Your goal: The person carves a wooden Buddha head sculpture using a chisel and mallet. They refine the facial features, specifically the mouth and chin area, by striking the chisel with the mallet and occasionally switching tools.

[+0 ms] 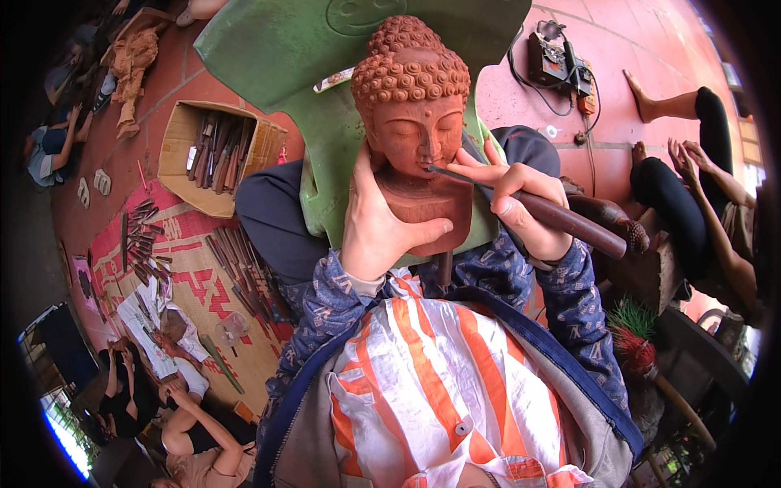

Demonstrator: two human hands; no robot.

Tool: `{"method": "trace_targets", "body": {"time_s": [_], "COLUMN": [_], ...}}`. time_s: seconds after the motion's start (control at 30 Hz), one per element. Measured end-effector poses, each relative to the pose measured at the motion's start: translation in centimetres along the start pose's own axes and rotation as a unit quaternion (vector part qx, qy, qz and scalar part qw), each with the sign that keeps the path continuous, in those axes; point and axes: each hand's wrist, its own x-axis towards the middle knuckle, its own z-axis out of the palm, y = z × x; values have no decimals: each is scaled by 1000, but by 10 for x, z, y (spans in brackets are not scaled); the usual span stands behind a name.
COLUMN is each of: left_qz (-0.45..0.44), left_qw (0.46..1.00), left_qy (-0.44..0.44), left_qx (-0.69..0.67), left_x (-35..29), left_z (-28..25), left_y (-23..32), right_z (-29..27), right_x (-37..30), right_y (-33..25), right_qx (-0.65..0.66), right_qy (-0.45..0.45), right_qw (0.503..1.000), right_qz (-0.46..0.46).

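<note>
A reddish-brown carved wooden Buddha head [419, 98], with curled hair and lowered eyelids, stands upright before me against a green plastic chair [281, 57]. My left hand [370, 224] grips its neck and jaw from the left, the thumb laid across the neck and the other fingers partly hidden behind it. In my right hand [525, 199] is a carving chisel [569, 224] with a dark brown round handle. Its thin blade points left, and the tip is at the mouth of the carving. Some right-hand fingers rest near the carved cheek.
To the left are a cardboard box [175, 159] of chisels and more chisels [244, 260] on a woven mat [215, 313]. A black electrical device [553, 61] with cables lies at the far right. Near my right elbow is a green-and-red brush [634, 333]. Other people sit on both sides.
</note>
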Motion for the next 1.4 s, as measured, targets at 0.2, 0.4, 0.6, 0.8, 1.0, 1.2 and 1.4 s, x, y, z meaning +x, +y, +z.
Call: {"method": "trace_targets", "body": {"time_s": [0.2, 0.4, 0.6, 0.8, 1.0, 1.2, 1.4], "left_qz": [-9, -6, -6, -8, -8, -21, -15], "left_qw": [1000, 1000, 999, 999, 1000, 1000, 1000], "left_qy": [-3, -4, -6, -2, -4, -4, -2], "left_qx": [9, 28, 32, 32, 26, 17, 25], "left_x": [0, -1, 0, 1, 0, 0, 0], "left_z": [-1, -1, -2, -1, -2, -2, -1], "left_y": [1, 1, 2, 7, 5, 8, 6], "right_z": [-1, 2, 6, 15, 14, 15, 19], "right_x": [0, 0, -1, 0, 0, 0, 1], "right_y": [-2, -3, -6, -14, -17, -17, -20], "right_qx": [-33, -35, -57, -111, -101, -102, -131], "right_qy": [-6, 2, 11, 9, 20, 24, 23], "right_qw": [999, 999, 998, 994, 995, 994, 991], "right_qz": [-5, 2, 7, -3, 4, 5, -7]}}
